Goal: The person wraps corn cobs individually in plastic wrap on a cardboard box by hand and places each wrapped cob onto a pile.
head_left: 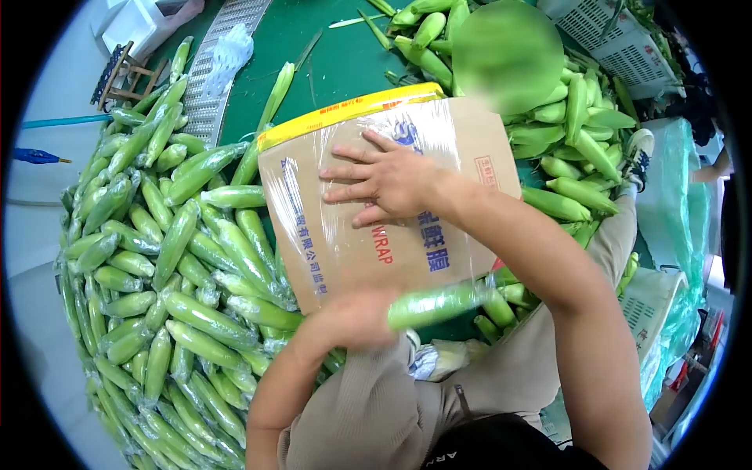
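My right hand (380, 182) lies flat, fingers spread, on a cardboard box (309, 254) printed with blue and red lettering that includes "WRAP". Clear film covers part of the cardboard, and a yellow strip (352, 110) runs along its far edge. At the near edge, my left hand (352, 317) is smeared by motion, its fingers around one end of a green ear of corn (439, 305). Shiny film shows on that ear, which points to the right. To the left is a large heap of film-wrapped corn (207, 317).
Unwrapped corn (576, 141) is piled at the right and far side of the green surface (274, 55). Pale plastic crates (607, 43) stand beyond it. A perforated metal strip (210, 102) and a small wooden stool (125, 74) are at the upper left. My legs are close below the box.
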Tool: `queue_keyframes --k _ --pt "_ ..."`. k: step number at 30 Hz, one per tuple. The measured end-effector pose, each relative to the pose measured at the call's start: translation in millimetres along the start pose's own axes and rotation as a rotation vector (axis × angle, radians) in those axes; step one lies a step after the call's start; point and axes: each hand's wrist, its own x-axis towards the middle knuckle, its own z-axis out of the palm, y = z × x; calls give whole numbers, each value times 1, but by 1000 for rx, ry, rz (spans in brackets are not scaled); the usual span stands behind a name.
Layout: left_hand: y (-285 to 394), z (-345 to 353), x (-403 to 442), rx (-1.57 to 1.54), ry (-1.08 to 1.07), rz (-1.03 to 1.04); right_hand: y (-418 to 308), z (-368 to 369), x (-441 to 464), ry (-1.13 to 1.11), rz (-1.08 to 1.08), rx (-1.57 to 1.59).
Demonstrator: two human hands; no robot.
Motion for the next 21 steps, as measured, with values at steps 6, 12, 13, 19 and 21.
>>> queue_keyframes --k 6,12,13,19,21 --pt "-50 66 2 -482 37 409 -52 -25 -30 67 22 367" --pt "-93 120 -26 -1207 255 612 -179 -6 -183 -499 563 1303" --pt "-94 124 -29 -1220 307 617 -200 8 -196 -455 804 1515" --pt "-101 150 27 -2019 1046 990 -261 65 -126 1254 1382 1856" --pt "-57 94 -4 -2068 1186 1226 -246 36 -62 1351 1083 1770"
